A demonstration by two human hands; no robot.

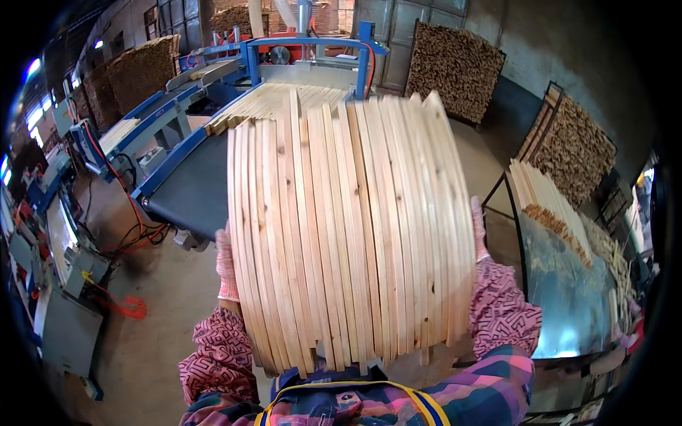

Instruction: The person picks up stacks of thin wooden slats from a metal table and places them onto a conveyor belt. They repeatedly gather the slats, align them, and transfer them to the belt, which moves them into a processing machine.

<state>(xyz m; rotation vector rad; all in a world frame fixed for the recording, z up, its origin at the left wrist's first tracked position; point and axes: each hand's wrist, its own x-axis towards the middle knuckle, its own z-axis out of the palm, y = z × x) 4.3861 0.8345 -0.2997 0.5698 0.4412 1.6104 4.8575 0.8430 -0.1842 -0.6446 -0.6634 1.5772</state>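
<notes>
A wide bundle of pale wooden strips fills the middle of the head view, the strips side by side with uneven ends. My left hand, in a pinkish knitted glove, presses against the bundle's left side. On its right side my right hand, gloved alike, presses inward. Between them my hands hold the whole bundle in front of my body; most of the fingers lie along its sides. The bundle's far end overlaps the view of a dark conveyor belt, where more wooden strips lie in a row.
Beyond the belt stands a blue-framed machine. At right is a metal-topped table carrying a stack of strips. Large stacks of strips stand along the wall. Machines and orange cables are at left.
</notes>
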